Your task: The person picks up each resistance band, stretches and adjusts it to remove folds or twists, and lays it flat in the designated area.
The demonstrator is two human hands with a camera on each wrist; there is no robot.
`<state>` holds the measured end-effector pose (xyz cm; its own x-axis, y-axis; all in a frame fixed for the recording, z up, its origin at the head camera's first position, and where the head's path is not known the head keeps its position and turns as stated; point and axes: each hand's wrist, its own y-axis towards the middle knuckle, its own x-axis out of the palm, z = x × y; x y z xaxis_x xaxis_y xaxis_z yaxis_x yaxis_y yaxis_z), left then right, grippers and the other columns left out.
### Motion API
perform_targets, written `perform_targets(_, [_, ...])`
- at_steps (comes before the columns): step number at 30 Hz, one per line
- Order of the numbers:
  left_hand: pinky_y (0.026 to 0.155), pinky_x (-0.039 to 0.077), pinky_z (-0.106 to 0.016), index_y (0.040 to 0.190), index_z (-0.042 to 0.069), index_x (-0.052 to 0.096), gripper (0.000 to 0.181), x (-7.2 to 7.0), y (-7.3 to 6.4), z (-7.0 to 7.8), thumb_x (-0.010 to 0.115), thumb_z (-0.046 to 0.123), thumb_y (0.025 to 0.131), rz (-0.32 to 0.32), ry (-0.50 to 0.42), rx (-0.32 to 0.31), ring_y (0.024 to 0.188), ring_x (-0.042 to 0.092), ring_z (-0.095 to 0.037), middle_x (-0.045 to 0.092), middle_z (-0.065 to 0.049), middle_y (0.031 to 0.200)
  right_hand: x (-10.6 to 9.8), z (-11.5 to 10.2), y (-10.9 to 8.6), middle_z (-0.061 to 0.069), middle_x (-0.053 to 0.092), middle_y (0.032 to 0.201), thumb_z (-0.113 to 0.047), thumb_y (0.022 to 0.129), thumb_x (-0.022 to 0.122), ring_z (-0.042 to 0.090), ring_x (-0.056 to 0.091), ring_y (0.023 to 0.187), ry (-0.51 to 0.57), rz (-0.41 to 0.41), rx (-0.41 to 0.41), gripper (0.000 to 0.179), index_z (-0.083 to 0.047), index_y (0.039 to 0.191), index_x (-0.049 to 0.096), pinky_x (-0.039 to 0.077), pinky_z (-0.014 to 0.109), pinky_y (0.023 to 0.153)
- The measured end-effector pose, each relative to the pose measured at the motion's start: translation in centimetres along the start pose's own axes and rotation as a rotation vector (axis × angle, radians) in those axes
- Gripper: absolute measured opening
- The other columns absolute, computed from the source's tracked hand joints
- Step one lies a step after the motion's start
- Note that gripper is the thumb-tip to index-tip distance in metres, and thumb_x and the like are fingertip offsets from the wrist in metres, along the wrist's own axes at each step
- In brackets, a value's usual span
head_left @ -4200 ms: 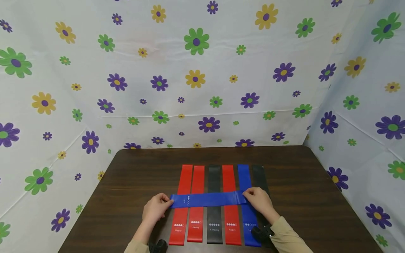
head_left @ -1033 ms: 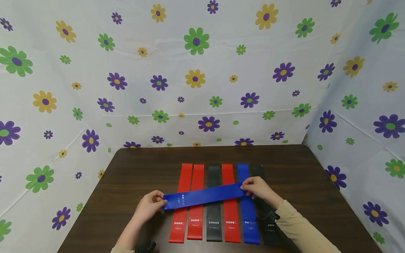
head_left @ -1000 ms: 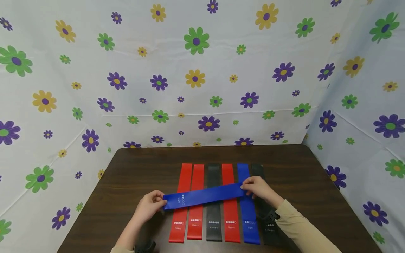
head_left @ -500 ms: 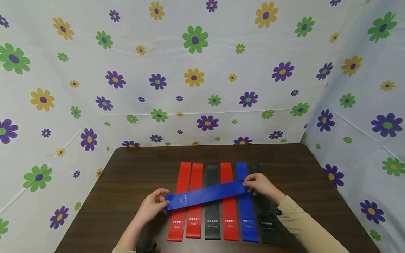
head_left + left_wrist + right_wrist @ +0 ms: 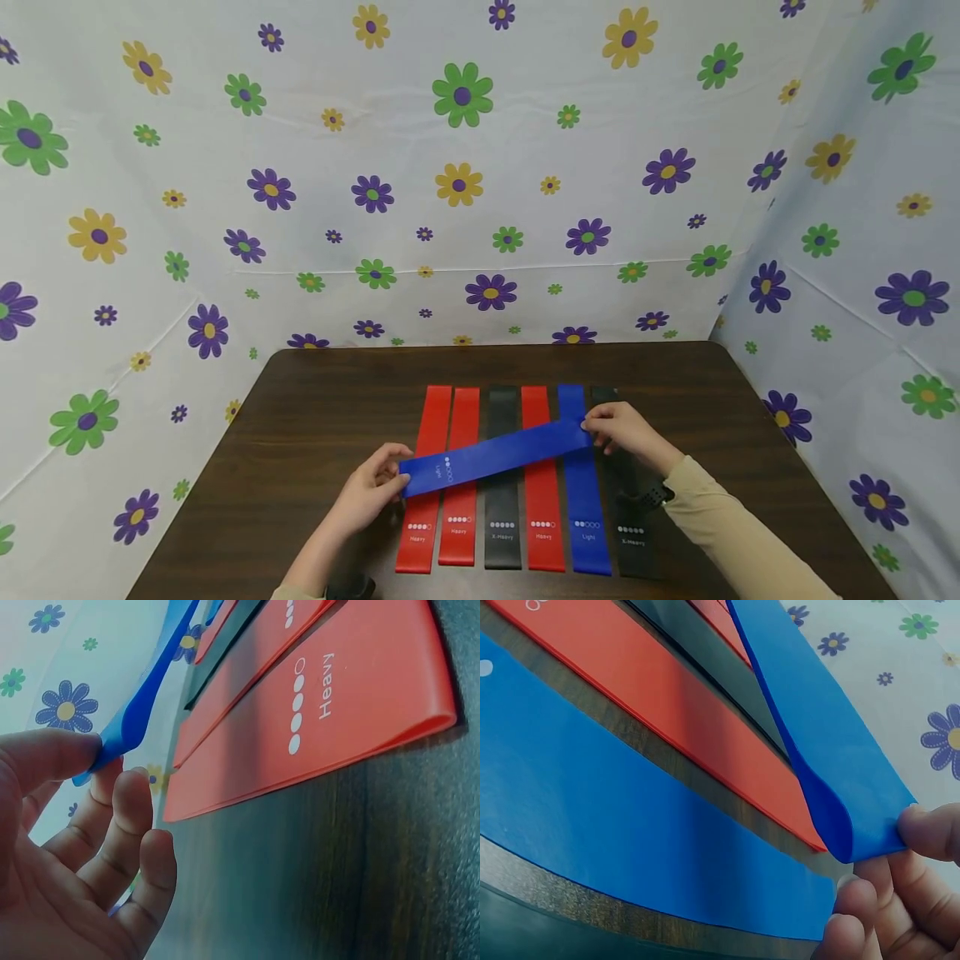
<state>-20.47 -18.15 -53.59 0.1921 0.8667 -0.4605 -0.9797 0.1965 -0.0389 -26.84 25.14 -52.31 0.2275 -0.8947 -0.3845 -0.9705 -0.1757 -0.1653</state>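
A blue resistance band (image 5: 495,457) marked Light is stretched out flat between my two hands, its right end higher in the head view. My left hand (image 5: 369,487) pinches its left end between thumb and fingers. At the other end, my right hand (image 5: 628,432) pinches a corner; the right wrist view shows the folded loop of the blue band (image 5: 855,780) there. Beneath it, bands lie side by side: a red band (image 5: 416,533), a second red band (image 5: 458,525), a black band (image 5: 502,508), another red band (image 5: 545,517), a blue band (image 5: 587,508) and a black band (image 5: 632,525).
The bands lie on a dark wood-grain table (image 5: 315,417) with rounded far corners. A white flowered cloth (image 5: 480,167) hangs behind it and on both sides. Bare tabletop shows left and right of the row.
Earlier the blue band lay level across the row; its right end has since risen. Over the last second both hands have shifted slightly right with it, keeping their pinch.
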Motion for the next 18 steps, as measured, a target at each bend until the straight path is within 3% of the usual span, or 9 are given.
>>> perform_targets(7, [0.061, 0.053, -0.032, 0.111, 0.011, 0.059, 0.020, 0.25, -0.05, 0.12, 0.066, 0.010, 0.092, -0.057, -0.009, 0.054, 0.067, 0.059, -0.020, 0.054, -0.008, 0.089, -0.26, -0.20, 0.15, 0.006, 0.059, 0.073, -0.015, 0.092, 0.064, 0.018, 0.056, 0.061, -0.032, 0.008, 0.003, 0.017, 0.002, 0.094, 0.066, 0.050, 0.031, 0.051])
perform_targets(14, [0.060, 0.053, -0.036, 0.108, 0.006, 0.060, 0.015, 0.61, 0.04, 0.32, 0.061, 0.003, 0.093, -0.081, 0.017, 0.057, 0.067, 0.058, -0.023, 0.054, -0.008, 0.087, -0.37, -0.38, 0.22, 0.007, 0.057, 0.068, -0.016, 0.093, 0.063, 0.014, 0.053, 0.054, 0.013, -0.014, -0.004, 0.021, 0.004, 0.098, 0.064, 0.045, 0.027, 0.047])
perform_targets(18, [0.059, 0.051, -0.031, 0.108, 0.005, 0.060, 0.015, 0.63, -0.15, 0.59, 0.063, 0.005, 0.093, -0.080, 0.015, 0.059, 0.065, 0.057, -0.019, 0.055, -0.007, 0.086, -0.51, -0.31, 0.22, 0.007, 0.056, 0.067, -0.017, 0.094, 0.062, 0.014, 0.052, 0.053, 0.034, -0.031, -0.010, 0.023, 0.005, 0.101, 0.063, 0.046, 0.027, 0.047])
